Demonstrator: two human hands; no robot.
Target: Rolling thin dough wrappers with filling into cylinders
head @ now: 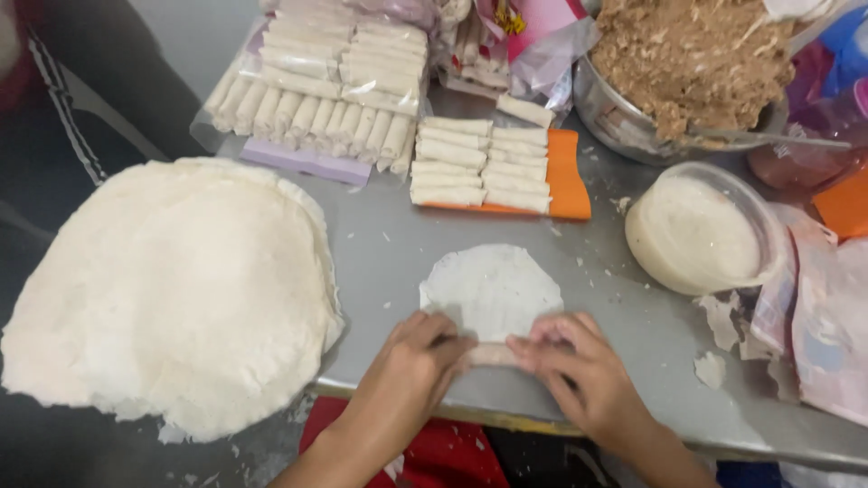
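At one o'clock, the metal bowl (604, 108) of brown filling ran off the top edge. The rolled end of the wrapper (491, 291) lay hidden under both hands' fingers (551, 336).

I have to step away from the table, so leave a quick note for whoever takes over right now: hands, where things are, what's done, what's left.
Left hand and right hand: both pressed on the near edge of the round wrapper, rolling it; a short rolled part shows between the fingers.
Spare wrappers: big stack on the left.
Filling: metal bowl, far right.
Done: finished rolls on the orange tray and in the bagged stacks behind.
Left: most of this wrapper lies flat, unrolled.
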